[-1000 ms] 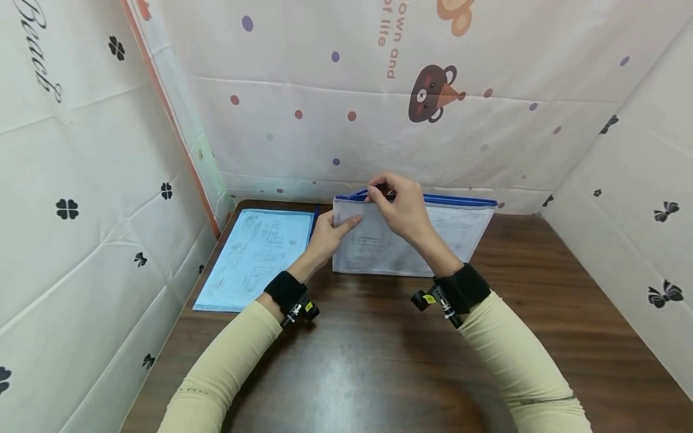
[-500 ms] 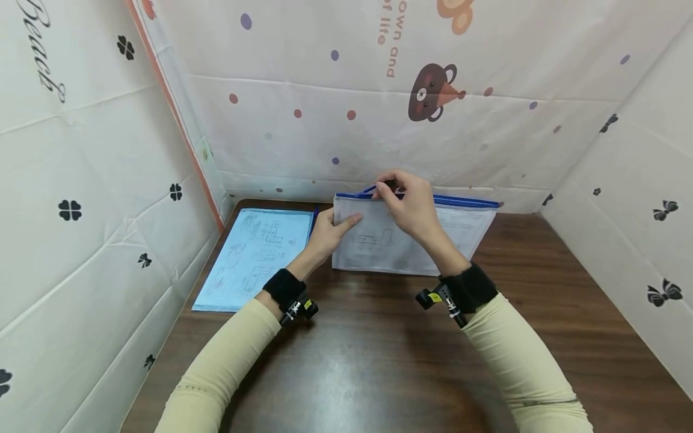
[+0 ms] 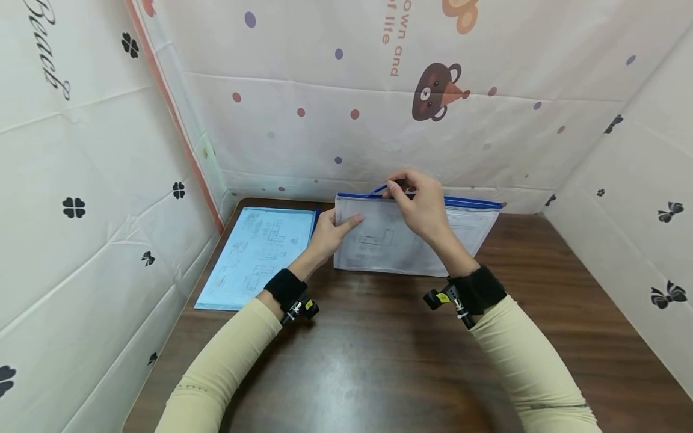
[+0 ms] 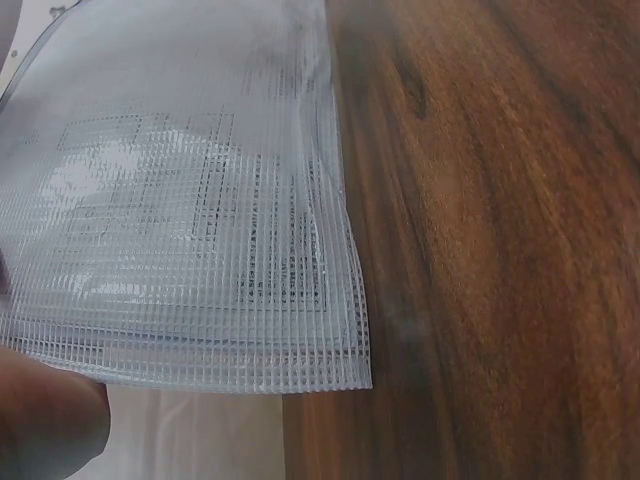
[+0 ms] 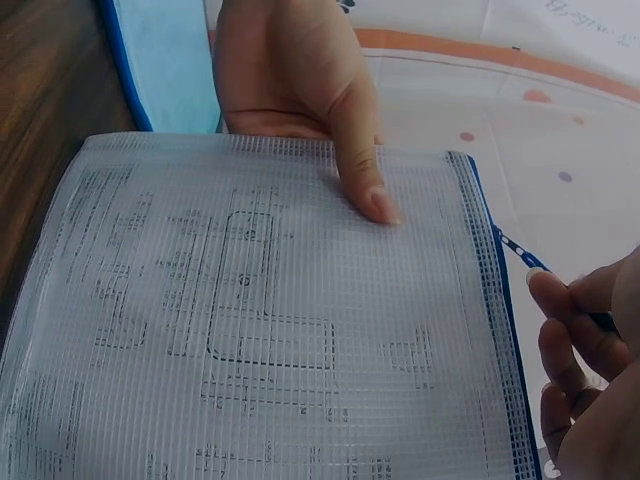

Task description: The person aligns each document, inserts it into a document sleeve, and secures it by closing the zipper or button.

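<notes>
Dark wooden table (image 3: 379,361) inside printed cloth walls (image 3: 81,180), two document pouches: blue pouch (image 3: 254,255) flat at left edge, mesh pouch (image 3: 390,243) at rear edge, left hand (image 3: 327,234) pinching its corner, right hand (image 3: 422,207) pinching zipper pull (image 3: 379,190).

- Small makeshift recording booth w/ desk, not a regular office or home room.
- Dark wood-grain table (image 3: 379,361) fills the floor of the space.
- Left, far & right sides closed off by hung printed sheets (image 3: 335,120): dots, bear cartoon (image 3: 435,91), clover & bow prints, fold creases visible.
- Paperwork on desk: blue folder (image 3: 254,255) w/ drawings far left, mesh zip pouch (image 3: 395,240) w/ drawings at far edge.
</notes>
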The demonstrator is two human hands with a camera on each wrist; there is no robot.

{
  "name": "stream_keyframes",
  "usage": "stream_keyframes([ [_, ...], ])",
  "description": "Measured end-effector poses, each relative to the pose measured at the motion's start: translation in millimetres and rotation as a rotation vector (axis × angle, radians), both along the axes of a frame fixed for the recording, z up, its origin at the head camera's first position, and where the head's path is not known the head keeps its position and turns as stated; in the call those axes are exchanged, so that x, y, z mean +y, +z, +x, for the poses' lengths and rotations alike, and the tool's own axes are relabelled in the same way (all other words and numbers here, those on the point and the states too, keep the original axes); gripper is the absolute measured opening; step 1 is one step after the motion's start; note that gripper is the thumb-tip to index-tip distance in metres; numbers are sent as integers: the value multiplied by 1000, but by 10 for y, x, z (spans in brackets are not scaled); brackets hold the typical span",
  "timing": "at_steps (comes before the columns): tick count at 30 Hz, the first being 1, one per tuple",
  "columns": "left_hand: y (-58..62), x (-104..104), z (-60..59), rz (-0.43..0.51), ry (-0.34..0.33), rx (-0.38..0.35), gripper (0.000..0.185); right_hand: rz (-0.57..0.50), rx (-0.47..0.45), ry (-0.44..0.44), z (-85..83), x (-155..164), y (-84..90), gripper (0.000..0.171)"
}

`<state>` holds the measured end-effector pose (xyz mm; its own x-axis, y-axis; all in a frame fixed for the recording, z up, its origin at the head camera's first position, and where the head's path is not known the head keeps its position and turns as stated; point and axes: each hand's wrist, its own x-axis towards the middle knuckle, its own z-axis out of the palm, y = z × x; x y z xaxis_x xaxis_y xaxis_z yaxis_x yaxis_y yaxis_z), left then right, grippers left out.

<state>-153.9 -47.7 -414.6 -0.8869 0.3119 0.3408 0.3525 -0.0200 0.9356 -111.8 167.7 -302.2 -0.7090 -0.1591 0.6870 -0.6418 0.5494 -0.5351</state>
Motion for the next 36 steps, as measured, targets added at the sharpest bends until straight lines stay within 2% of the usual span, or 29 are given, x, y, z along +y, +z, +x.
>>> stream_keyframes([
  [13, -16, 20, 21, -8, -1, 28, 34, -8, 13, -20, 43, 67, -37, 12],
  [23, -39, 14, 27, 7, 18, 17, 32, -14, 35, -33, 59, 154, -83, 16],
  [36, -33, 13, 46, 20, -3, 19, 30, -16, 56, -61, 94, 208, -128, 17],
])
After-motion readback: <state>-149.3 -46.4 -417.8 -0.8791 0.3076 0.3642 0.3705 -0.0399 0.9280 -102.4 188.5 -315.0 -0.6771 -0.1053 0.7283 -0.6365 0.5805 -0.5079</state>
